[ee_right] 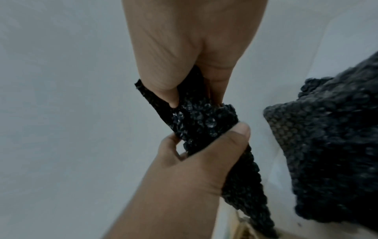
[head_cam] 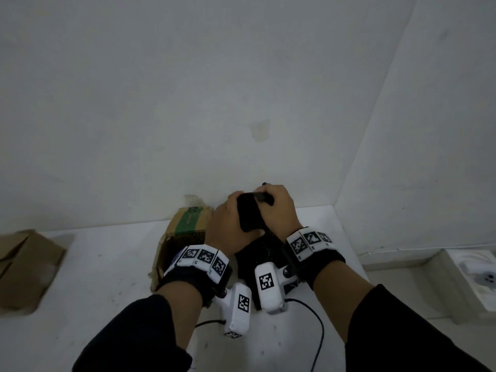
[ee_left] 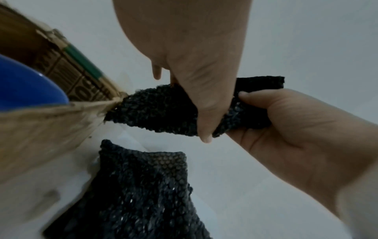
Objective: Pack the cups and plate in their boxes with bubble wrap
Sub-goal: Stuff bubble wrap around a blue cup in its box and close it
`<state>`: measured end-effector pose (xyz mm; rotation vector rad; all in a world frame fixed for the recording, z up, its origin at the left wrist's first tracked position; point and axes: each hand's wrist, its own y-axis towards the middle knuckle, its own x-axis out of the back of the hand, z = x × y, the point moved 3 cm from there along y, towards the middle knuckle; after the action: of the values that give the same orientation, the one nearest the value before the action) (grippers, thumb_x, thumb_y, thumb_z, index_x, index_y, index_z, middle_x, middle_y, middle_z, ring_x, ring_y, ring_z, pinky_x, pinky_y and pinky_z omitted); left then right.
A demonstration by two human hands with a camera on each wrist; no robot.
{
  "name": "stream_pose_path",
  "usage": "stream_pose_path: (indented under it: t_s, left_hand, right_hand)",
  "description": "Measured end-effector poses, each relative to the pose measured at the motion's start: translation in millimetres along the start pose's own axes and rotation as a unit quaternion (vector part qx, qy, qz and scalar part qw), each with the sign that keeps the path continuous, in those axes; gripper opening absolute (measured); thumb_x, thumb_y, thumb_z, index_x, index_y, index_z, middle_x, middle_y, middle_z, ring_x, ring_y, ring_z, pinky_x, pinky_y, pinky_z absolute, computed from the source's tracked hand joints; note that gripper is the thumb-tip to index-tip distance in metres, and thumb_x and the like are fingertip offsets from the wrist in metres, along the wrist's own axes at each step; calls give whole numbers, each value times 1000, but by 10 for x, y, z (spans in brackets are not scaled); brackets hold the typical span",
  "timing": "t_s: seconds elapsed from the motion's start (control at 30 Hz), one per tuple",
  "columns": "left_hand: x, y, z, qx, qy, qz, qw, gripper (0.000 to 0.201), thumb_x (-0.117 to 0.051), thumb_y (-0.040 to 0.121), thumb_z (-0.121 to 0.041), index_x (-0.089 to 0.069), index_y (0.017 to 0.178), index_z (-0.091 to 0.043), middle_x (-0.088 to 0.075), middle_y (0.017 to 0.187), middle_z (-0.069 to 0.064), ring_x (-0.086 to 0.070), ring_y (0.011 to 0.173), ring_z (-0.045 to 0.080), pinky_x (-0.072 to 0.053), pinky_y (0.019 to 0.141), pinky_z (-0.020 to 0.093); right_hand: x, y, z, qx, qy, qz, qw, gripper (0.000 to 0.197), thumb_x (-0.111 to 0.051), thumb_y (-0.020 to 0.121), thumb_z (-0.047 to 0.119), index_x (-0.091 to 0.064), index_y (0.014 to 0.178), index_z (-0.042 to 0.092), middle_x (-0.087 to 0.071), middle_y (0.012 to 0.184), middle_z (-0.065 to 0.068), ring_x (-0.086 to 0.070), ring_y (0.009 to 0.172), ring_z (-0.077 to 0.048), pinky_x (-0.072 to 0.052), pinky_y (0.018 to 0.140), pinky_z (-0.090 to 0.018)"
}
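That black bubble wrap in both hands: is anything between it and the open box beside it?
Nothing visible. Left hand and right hand grip the bubble wrap strip, whose end reaches the open cardboard box, with a blue dish inside.

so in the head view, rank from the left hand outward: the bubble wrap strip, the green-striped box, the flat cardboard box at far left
1. bubble wrap strip: held in the left hand itself.
2. green-striped box: just to the hand's left, behind the wrist.
3. flat cardboard box: farthest, at the table's left edge.

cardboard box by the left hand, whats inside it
Inside the cardboard box, the left wrist view shows part of something blue with a curved edge. The box wall covers the rest, so I cannot tell what it is. In the head view the left hand hides the opening.
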<state>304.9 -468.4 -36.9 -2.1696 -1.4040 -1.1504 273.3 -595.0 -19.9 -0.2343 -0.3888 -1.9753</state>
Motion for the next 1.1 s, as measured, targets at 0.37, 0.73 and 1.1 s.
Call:
stream_pose_path:
  t_s: [0.37, 0.73, 1.1]
  left_hand:
    - [785, -29, 79, -69, -106, -35, 991, 37, -49, 87, -4, -33, 119, -15, -65, 83, 8, -61, 67, 25, -45, 57, 34]
    - [1199, -454, 711, -70, -7, 55, 996, 45, -75, 66, -6, -48, 71, -42, -48, 84, -12, -50, 80, 11, -35, 67, 22]
    - [1010, -845, 1035, -64, 157, 280, 945, 41, -52, 78, -8, -69, 106, -32, -67, 115, -4, -60, 105, 18, -48, 89, 28]
  right_hand:
    - [-3, -73, 887, 61, 167, -40, 983, 44, -39, 78, -21, -60, 82, 18, -61, 92, -2, -58, 91, -12, -53, 78, -27]
    - [-714, -433, 688, 175, -213, 186, 943, 28, -41, 73, 14, -67, 80, 8, -62, 87, -7, -55, 85, -23, -46, 79, -34]
    - [-1243, -812, 426, 203, -535, 370, 732, 25, -49, 90, 25, -62, 109, 33, -67, 104, 2, -51, 98, -26, -28, 80, -37]
